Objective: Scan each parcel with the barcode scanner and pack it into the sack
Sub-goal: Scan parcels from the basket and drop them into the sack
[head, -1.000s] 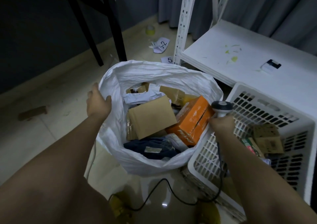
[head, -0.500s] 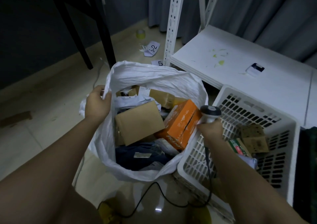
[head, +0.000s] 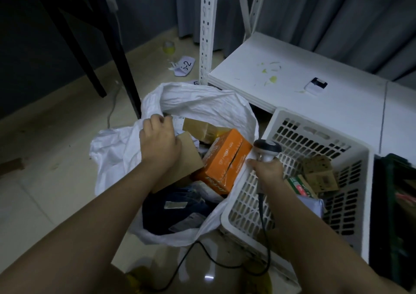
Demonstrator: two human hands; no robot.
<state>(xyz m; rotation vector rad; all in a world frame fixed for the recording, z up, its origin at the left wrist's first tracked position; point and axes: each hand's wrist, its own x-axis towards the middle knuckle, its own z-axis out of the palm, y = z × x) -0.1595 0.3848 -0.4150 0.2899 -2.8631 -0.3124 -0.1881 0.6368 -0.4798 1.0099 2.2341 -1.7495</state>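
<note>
A white sack [head: 202, 104] stands open on the floor, holding an orange box [head: 225, 161], a brown cardboard parcel [head: 189, 158], a dark blue packet [head: 175, 208] and other parcels. My left hand [head: 158, 140] grips the sack's far left rim, fingers curled over the fabric. My right hand [head: 266, 170] holds the barcode scanner [head: 266, 148] upright at the sack's right edge, its cable [head: 225, 264] trailing over the floor. Beside it a white plastic basket [head: 292, 125] holds small cardboard boxes [head: 318, 173] and a green and red packet [head: 300, 186].
A low white shelf board [head: 292, 75] with a small device [head: 316, 86] lies behind the basket, white rack posts [head: 206, 30] rising from it. Black table legs [head: 112, 46] stand at the left. Paper scraps [head: 184, 67] lie on the tiled floor. A dark crate [head: 394, 203] sits at the right.
My left hand has slid along the sack's rim toward the far side and over the opening, pulling the fabric. My right hand with the scanner has stayed at the sack's right edge.
</note>
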